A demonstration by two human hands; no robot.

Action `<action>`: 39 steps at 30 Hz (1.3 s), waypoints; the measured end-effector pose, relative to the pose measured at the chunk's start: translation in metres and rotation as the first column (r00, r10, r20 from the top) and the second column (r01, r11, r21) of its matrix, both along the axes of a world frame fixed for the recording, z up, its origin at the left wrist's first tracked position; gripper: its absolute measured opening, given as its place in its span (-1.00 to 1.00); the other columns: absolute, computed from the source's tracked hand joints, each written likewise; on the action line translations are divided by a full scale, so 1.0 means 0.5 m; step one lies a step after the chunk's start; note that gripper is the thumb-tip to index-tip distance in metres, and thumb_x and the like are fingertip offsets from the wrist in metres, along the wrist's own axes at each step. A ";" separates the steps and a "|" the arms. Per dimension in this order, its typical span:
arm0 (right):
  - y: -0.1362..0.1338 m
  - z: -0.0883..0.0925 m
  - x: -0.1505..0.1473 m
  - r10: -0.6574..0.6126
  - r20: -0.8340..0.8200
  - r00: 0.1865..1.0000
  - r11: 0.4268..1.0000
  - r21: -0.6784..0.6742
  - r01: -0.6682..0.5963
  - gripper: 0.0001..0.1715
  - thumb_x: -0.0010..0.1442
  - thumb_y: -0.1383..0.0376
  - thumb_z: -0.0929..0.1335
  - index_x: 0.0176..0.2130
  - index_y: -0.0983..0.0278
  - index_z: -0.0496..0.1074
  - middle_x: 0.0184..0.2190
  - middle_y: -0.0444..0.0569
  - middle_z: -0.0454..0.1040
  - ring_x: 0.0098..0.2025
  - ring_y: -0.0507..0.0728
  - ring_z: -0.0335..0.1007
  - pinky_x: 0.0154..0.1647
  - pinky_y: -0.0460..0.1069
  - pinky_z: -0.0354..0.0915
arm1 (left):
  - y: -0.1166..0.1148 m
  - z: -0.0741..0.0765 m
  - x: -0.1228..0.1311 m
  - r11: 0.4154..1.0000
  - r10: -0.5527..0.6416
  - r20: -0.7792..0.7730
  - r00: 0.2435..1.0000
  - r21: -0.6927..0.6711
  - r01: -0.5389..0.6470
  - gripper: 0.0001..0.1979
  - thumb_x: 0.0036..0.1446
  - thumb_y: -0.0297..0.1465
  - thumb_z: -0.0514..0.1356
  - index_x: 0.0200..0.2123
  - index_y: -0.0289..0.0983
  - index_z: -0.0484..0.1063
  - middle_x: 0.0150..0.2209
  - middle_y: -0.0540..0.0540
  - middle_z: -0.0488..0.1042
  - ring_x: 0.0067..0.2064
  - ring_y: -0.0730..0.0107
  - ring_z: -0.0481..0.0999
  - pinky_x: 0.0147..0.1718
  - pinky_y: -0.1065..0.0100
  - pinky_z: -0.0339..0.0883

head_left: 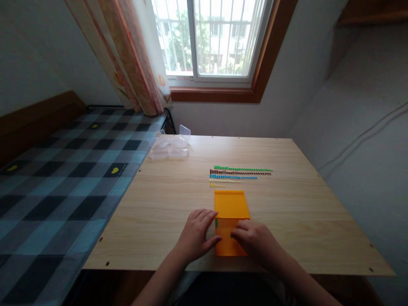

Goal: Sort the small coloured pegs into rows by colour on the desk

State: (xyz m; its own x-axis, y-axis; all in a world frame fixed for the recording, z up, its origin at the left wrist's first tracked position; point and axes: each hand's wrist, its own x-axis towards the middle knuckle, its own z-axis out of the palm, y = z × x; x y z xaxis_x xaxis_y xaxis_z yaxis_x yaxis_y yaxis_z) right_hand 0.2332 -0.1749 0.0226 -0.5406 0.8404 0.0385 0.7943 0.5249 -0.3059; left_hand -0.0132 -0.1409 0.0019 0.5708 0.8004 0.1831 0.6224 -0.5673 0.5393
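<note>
An orange hinged case (231,205) lies unfolded on the table, close to me. Along the left edge of its near half stands a small green piece (216,223). My left hand (198,233) rests at the case's left side, thumb and fingers apart, their tips touching its edge. Over the right part of the near half, the fingers of my right hand (250,236) are pinched together on another small green piece (232,235), mostly hidden by the fingertips. Beyond the case lie rows of small pieces: green (223,168), dark brown (225,172), blue (223,176), pale (223,181) and yellow (216,185).
Clear plastic boxes (168,148) stand at the far left corner of the wooden table (153,204). A bed with a checked cover (79,170) adjoins the table's left side. Behind are a curtain (127,55) and a barred window (223,42); a wall runs along the right.
</note>
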 end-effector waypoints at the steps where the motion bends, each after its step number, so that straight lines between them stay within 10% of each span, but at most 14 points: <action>1: -0.001 -0.008 -0.006 -0.002 0.018 1.000 1.000 -0.005 0.002 -0.84 0.28 0.43 0.37 -0.27 0.22 0.56 -0.35 -0.06 0.52 -0.31 0.07 0.43 -0.36 -0.08 0.16 | -0.003 -0.001 0.005 1.000 0.011 -0.005 1.000 0.007 -0.011 -0.42 0.17 -0.14 0.29 0.21 -0.20 0.34 0.14 -0.22 0.48 0.16 0.00 0.40 0.17 -0.06 0.25; 15: 0.006 -0.041 -0.041 -0.113 -0.152 0.982 0.994 -0.019 0.111 -0.82 0.32 0.39 0.35 -0.19 0.23 0.59 -0.22 -0.01 0.59 -0.16 0.13 0.49 -0.13 -0.05 0.29 | -0.011 -0.004 0.022 0.998 0.051 -0.026 0.998 0.033 -0.050 -0.51 0.22 -0.24 0.24 0.19 -0.23 0.34 0.13 -0.24 0.48 0.16 0.00 0.39 0.19 -0.11 0.21; 39: 0.013 -0.027 -0.054 -0.187 -0.071 0.980 0.976 -0.130 0.177 -0.70 0.32 0.31 0.31 -0.02 0.14 0.56 -0.29 -0.05 0.55 -0.28 0.10 0.47 -0.29 -0.07 0.21 | -0.010 -0.006 0.021 0.998 0.052 -0.009 0.999 0.040 -0.052 -0.50 0.21 -0.23 0.24 0.18 -0.22 0.36 0.12 -0.23 0.49 0.15 0.01 0.40 0.19 -0.10 0.22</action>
State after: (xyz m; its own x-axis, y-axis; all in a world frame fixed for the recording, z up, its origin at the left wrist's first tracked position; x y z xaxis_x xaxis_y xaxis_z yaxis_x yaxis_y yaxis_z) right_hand 0.2064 -0.1684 0.0092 -0.3772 0.9256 -0.0324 0.8426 0.3284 -0.4269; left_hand -0.0028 -0.1461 -0.0013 0.5305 0.8213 0.2100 0.6569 -0.5548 0.5106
